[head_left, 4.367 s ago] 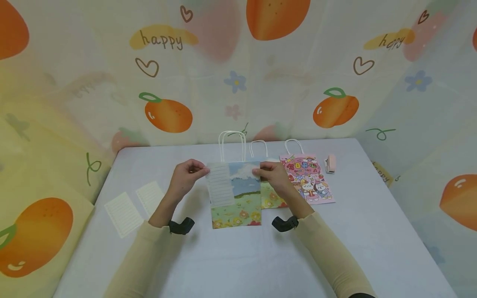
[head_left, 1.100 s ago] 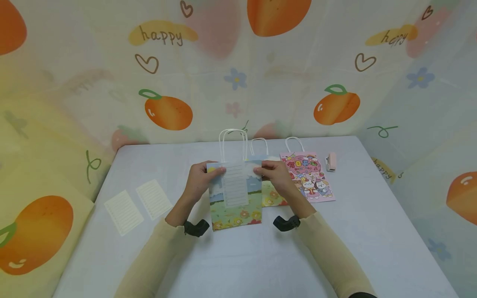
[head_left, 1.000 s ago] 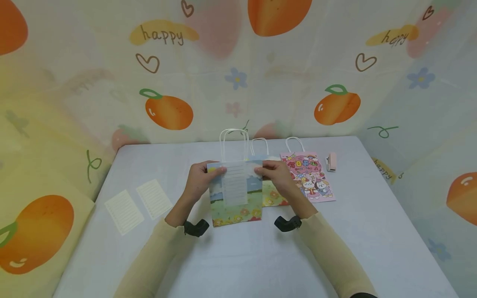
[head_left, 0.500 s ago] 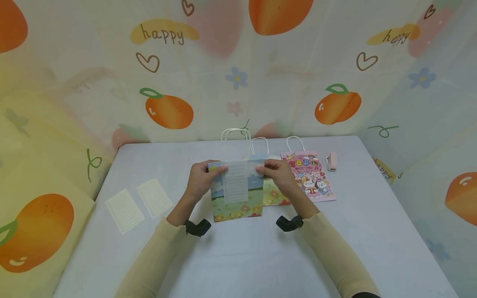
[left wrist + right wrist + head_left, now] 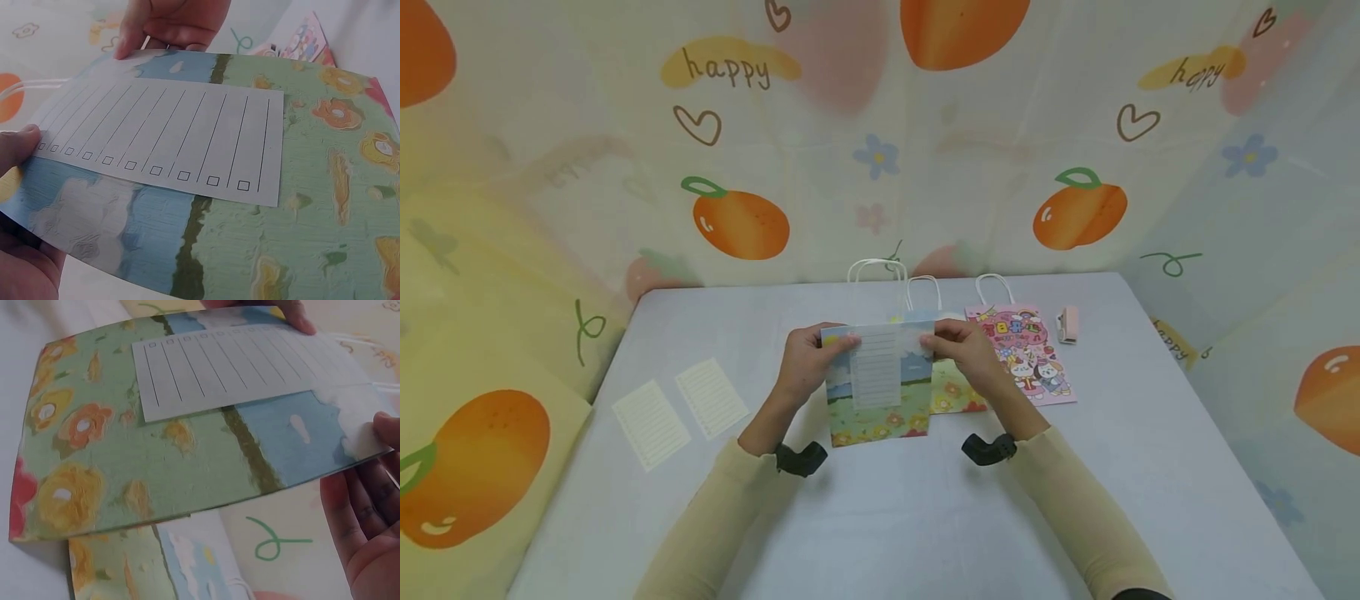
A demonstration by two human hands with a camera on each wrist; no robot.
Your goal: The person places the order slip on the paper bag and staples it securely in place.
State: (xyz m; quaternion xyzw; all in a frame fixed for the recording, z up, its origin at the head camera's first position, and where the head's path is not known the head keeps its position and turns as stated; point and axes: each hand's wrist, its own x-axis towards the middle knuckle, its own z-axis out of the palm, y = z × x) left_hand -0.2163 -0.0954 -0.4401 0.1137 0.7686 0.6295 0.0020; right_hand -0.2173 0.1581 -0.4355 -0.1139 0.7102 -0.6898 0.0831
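Observation:
A paper gift bag (image 5: 880,422) with a painted sky-and-flowers print and white handles is held up at the middle of the table. A lined checklist sheet (image 5: 876,371) lies flat against its front, near the centre. My left hand (image 5: 802,367) grips the bag's upper left edge, thumb in front and fingers behind. In the left wrist view that thumb (image 5: 19,145) lies at the sheet's top corner; whether it presses the sheet I cannot tell. With thumb and fingers, my right hand (image 5: 966,354) pinches the bag's upper right edge, apart from the sheet.
Behind the held bag lies a second flower-print bag (image 5: 953,392), partly hidden. Right of it is a pink cartoon gift bag (image 5: 1026,350), then a small pink stapler-like item (image 5: 1067,325). Two lined sheets (image 5: 651,425) lie at the table's left. A printed cloth hangs behind.
Earlier, my left hand held the sheet by its corner over the bag's left side. Now the sheet sits central and that hand grips the bag. Lately the bag's bottom has tipped up slightly.

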